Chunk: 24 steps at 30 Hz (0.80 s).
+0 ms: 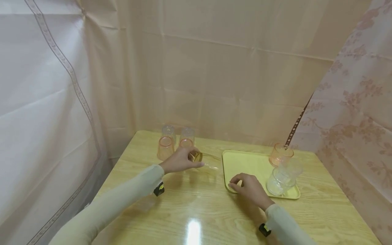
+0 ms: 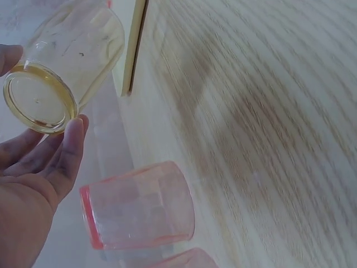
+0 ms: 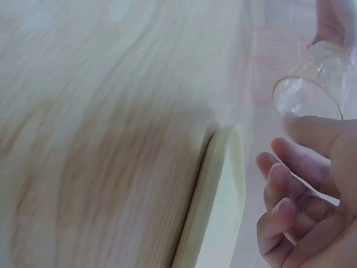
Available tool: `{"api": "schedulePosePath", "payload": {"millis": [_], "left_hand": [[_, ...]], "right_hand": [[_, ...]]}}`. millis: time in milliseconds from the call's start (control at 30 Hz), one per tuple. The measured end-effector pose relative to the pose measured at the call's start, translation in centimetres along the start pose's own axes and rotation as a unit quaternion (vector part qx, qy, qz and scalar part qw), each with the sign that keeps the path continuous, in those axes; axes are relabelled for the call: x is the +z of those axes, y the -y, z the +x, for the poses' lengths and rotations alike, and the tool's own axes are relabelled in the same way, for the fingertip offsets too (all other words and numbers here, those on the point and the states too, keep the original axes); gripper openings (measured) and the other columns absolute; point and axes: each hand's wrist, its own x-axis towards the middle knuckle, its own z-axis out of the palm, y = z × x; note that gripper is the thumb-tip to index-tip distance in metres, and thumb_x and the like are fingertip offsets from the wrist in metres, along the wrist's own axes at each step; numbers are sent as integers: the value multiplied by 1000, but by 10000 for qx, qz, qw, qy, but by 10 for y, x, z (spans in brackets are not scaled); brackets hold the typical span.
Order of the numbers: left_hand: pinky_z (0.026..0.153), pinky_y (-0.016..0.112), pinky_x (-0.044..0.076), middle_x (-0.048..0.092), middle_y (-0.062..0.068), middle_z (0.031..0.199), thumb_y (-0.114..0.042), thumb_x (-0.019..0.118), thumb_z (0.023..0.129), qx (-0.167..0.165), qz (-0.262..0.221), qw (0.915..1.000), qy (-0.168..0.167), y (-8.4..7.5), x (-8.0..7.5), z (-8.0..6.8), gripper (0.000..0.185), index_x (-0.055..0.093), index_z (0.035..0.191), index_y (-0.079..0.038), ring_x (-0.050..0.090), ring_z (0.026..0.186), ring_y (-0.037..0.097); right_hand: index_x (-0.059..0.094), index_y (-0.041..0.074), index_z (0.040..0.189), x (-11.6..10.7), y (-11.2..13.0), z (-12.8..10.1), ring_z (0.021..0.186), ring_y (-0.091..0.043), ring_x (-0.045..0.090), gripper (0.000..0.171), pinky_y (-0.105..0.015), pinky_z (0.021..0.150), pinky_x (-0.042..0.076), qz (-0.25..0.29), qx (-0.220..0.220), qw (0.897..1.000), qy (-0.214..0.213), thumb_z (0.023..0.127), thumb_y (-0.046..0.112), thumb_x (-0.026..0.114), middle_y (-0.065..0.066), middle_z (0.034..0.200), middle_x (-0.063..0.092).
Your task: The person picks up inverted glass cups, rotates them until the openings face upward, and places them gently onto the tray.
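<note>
Pale curtains (image 1: 214, 68) enclose a wooden counter (image 1: 196, 204) on three sides. Near its back left corner, four upturned cups are grouped: two pink cups, one at (image 1: 165, 148) and another at (image 1: 185, 142), with two clear cups (image 1: 168, 131) behind them. A yellow tray (image 1: 245, 163) lies to the right of centre on the counter. On the tray's far right corner a pink cup (image 1: 280, 153) stands upright, and beside it a clear cup (image 1: 283, 177) is seen leaning at the tray's right edge.

A yellow-tinted glass (image 1: 203, 158) is held on its side by the left hand (image 1: 179, 160), just left of the tray; its thick base is pinched between thumb and fingers (image 2: 70, 148), and its mouth is pointed toward the tray. In the left wrist view the glass (image 2: 67, 61) is seen above the counter, with a pink cup (image 2: 139, 204) close beneath the hand.

The right hand (image 1: 249, 187) is laid on the near edge of the tray, fingers loosely curled and spread, nothing gripped. In the right wrist view the tray edge (image 3: 215, 206) runs beside the fingers (image 3: 279, 215), and the clear cup (image 3: 312, 84) is seen beyond them.
</note>
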Motion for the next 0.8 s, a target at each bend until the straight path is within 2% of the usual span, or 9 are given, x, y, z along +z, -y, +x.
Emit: {"api": "schedulePosePath", "payload": {"millis": [100,200,333,467,567,667,800], "left_hand": [[86,34,54,64,1,119,-53,79,87,-2,-120,9999,-1,-2,3,0,67,61,135,-10,63,99,15],[83,33,55,65,4,116,-50,80,87,68,-263,9996,34,-2,8,1,64,62,133,-9,64,96,16],[81,31,56,67,5,115,-50,80,87,125,-215,9997,67,-3,14,2,63,63,132,-8,66,93,14],[81,31,56,67,4,117,-51,79,87,95,-157,9998,91,-8,17,0,64,63,132,-9,66,94,12],[80,31,57,67,2,118,-50,80,87,27,-269,9996,113,-11,19,0,62,63,133,-10,67,95,12],[79,29,57,67,-1,117,-48,81,87,-18,-375,9991,175,-11,22,0,60,62,132,-12,67,95,11],[80,29,57,65,0,118,-44,82,87,35,-533,9981,298,-10,25,0,60,59,131,-10,67,96,11]], "right_hand": [[78,16,104,-1,4,3,56,-11,48,20,-25,50,41,501,115,9987,55,96,34,74,3,91,73],[76,14,115,-2,9,5,59,-15,51,35,-25,47,39,1206,444,9916,152,97,43,70,-5,87,71],[74,10,120,-5,18,8,62,-16,50,42,-25,49,40,2397,915,9662,236,97,45,69,-17,86,66],[74,6,117,-10,25,11,61,-15,44,40,-27,56,42,3234,1173,9388,168,97,40,71,-12,92,67],[72,1,118,-14,27,13,62,-14,44,42,-26,58,42,3589,1298,9243,102,96,37,72,-6,94,67],[70,-2,122,-16,28,14,63,-13,45,46,-27,59,42,3790,1364,9152,125,96,36,73,-6,95,66],[69,-2,121,-19,28,15,64,-13,45,47,-27,60,43,3797,1340,9152,168,95,36,74,-11,104,69]]}}
